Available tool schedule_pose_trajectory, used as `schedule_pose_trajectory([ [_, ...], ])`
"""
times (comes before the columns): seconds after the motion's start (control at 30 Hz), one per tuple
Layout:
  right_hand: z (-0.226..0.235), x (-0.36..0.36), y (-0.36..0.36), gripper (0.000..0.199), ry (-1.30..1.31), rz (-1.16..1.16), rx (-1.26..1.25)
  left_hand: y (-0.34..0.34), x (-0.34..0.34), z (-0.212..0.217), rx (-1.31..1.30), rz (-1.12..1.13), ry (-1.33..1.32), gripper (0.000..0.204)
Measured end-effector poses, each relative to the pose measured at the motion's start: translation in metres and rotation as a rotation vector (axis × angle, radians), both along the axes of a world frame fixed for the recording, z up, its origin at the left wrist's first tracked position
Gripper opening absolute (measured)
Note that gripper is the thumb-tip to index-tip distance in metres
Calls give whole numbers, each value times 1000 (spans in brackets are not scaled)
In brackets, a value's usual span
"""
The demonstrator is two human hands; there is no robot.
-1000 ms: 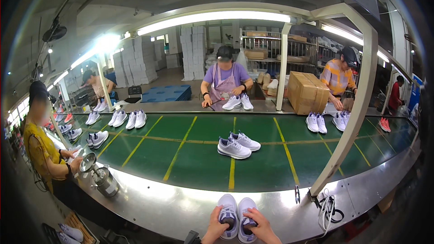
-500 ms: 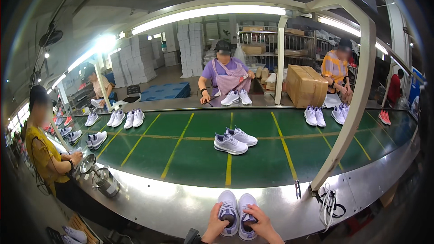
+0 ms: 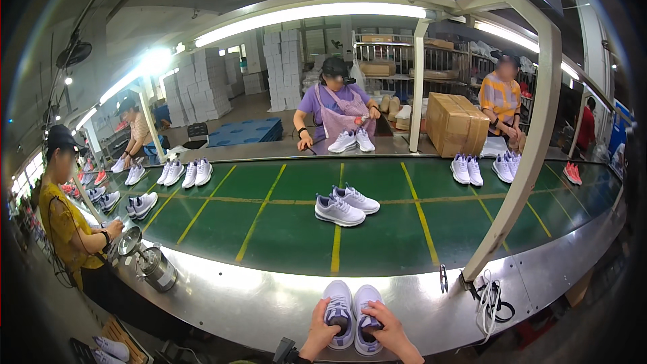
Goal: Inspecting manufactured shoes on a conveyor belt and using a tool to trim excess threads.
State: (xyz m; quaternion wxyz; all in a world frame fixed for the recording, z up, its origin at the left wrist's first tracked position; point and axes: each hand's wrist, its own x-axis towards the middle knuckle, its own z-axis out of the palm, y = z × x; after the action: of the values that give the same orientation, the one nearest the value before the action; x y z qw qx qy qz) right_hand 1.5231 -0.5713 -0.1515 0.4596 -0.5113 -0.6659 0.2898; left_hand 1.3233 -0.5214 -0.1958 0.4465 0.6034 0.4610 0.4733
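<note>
Two white sneakers with lilac trim stand side by side on the near metal ledge, toes pointing away from me. My left hand (image 3: pixel 321 329) is closed around the heel end of the left sneaker (image 3: pixel 338 291), its thumb at the shoe's opening. Around the right sneaker (image 3: pixel 366 294) my right hand (image 3: pixel 384 325) is closed the same way, fingers over the outer side and laces. The insides of both shoes are partly hidden by my thumbs. Beyond them, another pair of white sneakers (image 3: pixel 346 206) rests on the green conveyor belt (image 3: pixel 384 243).
The steel ledge (image 3: pixel 249 296) carries a metal can (image 3: pixel 158 271) at left, thread snips (image 3: pixel 443 279) and a coiled white cable (image 3: pixel 490 303) at right. A slanted white post (image 3: pixel 515 162) rises there. Several co-workers stand around the belt, with more sneakers and a cardboard box (image 3: pixel 457 125) across.
Shoes on the belt have shifted slightly left. The far-left co-worker's hands have come down with white shoes at the belt's edge. My hands keep their grip, almost unmoved.
</note>
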Motion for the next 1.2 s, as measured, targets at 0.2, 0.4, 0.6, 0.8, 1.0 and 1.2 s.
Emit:
schedule_pose_trajectory([
  [0.2,1,4,0,52,3,-7,-5,2,5,-2,0,6,11,82],
  [0.4,0,11,0,51,14,-7,-1,1,11,3,15,11,38,82],
  [0.6,-1,16,0,48,18,1,-15,3,15,-1,22,4,50,82],
  [0.8,7,21,-5,68,-52,-79,-34,0,20,-6,-45,22,32,82],
  [1.0,-33,37,-5,76,173,-140,-424,-2,31,-7,-294,23,-139,85],
  [1.2,8,34,-16,83,92,-172,-354,-14,39,11,-227,26,-230,87],
])
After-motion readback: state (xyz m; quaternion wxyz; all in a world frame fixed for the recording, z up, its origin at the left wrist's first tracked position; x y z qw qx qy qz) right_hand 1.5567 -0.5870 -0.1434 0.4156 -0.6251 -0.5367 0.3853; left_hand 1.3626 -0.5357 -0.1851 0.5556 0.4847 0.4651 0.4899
